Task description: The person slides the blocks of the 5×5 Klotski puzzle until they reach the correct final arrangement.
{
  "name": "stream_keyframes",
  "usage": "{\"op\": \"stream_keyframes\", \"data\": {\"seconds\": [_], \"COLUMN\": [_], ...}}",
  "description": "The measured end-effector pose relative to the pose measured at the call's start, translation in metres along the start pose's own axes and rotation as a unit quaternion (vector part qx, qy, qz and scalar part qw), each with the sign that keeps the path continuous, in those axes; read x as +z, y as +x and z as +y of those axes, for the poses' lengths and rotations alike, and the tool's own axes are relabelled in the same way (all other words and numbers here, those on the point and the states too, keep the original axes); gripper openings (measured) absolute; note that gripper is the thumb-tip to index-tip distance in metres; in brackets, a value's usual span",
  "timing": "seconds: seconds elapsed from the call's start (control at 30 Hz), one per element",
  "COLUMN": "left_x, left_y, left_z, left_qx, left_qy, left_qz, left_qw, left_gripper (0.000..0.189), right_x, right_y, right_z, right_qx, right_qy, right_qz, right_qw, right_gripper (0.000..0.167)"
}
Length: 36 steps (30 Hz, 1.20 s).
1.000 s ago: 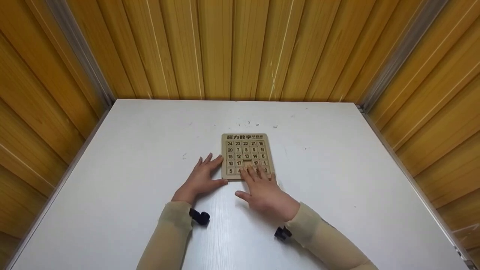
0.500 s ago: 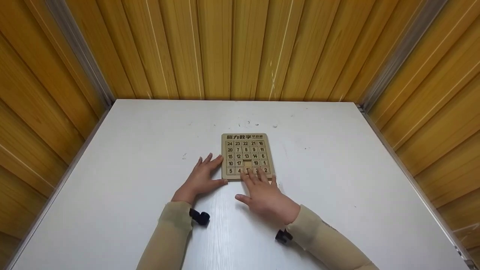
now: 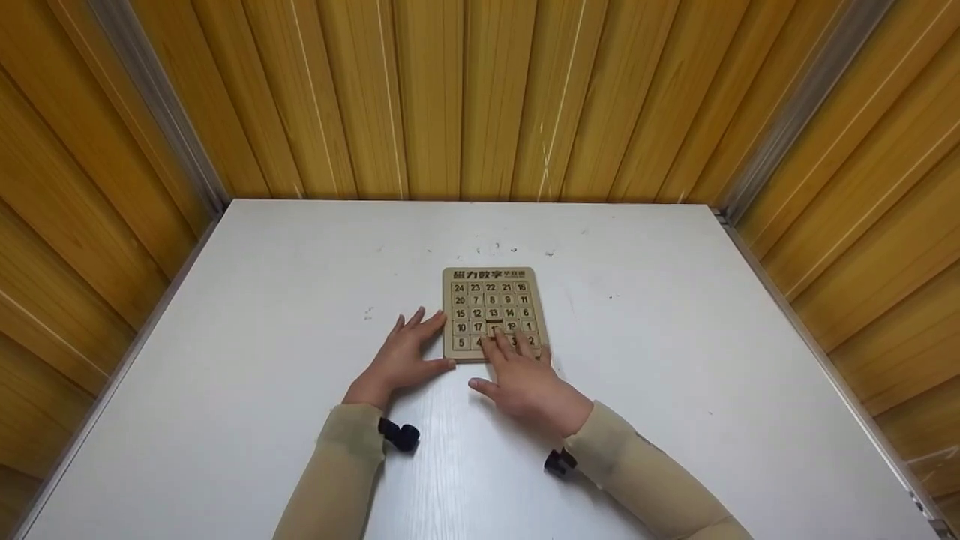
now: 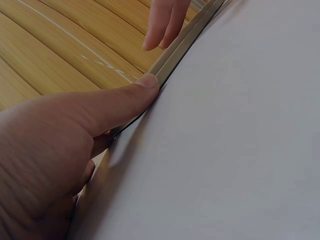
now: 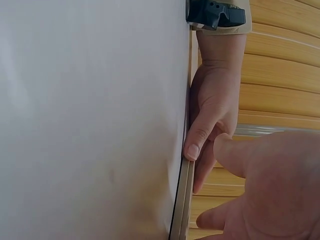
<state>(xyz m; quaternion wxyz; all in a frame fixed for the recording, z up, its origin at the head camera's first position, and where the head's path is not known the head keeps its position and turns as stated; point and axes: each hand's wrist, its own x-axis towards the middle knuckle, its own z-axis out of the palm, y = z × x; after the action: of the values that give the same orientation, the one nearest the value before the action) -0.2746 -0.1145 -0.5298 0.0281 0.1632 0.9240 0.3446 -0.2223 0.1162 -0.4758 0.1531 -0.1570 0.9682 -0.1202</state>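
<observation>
A wooden number sliding puzzle (image 3: 448, 330) lies flat in the middle of the white table in the head view. Against its left side and lower left corner rest the index finger and thumb of my left hand (image 3: 397, 364), with fingers spread. My right hand (image 3: 532, 386) reaches over the lower edge, its fingertips touching tiles in the bottom rows; its thumb sticks out to the left. Just above those fingertips sits a tile (image 3: 493, 328) in the middle of the fourth row. Bottom-row tiles are partly covered. In the left wrist view my left thumb (image 4: 120, 102) presses the board's edge.
The white table (image 3: 675, 337) surrounds the puzzle, with small dark marks beyond its top edge. Yellow wood-patterned walls (image 3: 480, 97) stand behind and at both sides. A small black camera (image 3: 400, 434) sits on the left wrist, another (image 3: 559, 463) on the right.
The middle tile of the bottom row has slid up into the fourth-row gap under my right fingers. My right hand has shifted slightly upward. My left hand has stayed put.
</observation>
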Motion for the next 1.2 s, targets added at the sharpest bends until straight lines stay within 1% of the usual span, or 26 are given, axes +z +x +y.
{"op": "stream_keyframes", "data": {"seconds": [0.1,0.3,0.43,0.83,0.97,1.2], "left_x": [0.0007,0.0012,0.0011,0.0018,0.0014,-0.0002], "left_y": [-0.0002,0.0005,0.0006,0.0006,0.0012,-0.0002], "left_z": [-0.0010,-0.0011,-0.0014,-0.0027,-0.0025,0.0004], "left_qx": [0.001,0.013,0.012,0.013,0.013,0.016], "left_qy": [0.002,0.004,0.006,0.012,0.016,0.008], "left_qz": [-0.002,0.004,0.002,0.002,0.002,0.007], "left_qw": [1.0000,0.9999,0.9999,0.9998,0.9998,0.9998], "left_gripper": [0.087,0.086,0.086,0.087,0.087,0.086], "right_x": [-0.0001,0.0002,0.0026,0.0045,0.0049,0.0038], "right_y": [0.0021,0.0039,0.0037,0.0050,0.0059,0.0051], "right_z": [0.0004,-0.0001,-0.0020,-0.0057,-0.0040,0.0023], "right_qx": [0.001,0.001,0.000,0.006,0.007,0.014], "right_qy": [0.003,0.003,0.000,0.000,0.000,-0.007], "right_qz": [0.001,0.009,0.016,0.005,0.008,-0.001], "right_qw": [1.0000,1.0000,0.9999,1.0000,0.9999,0.9999], "right_gripper": [0.084,0.084,0.085,0.084,0.084,0.083]}}
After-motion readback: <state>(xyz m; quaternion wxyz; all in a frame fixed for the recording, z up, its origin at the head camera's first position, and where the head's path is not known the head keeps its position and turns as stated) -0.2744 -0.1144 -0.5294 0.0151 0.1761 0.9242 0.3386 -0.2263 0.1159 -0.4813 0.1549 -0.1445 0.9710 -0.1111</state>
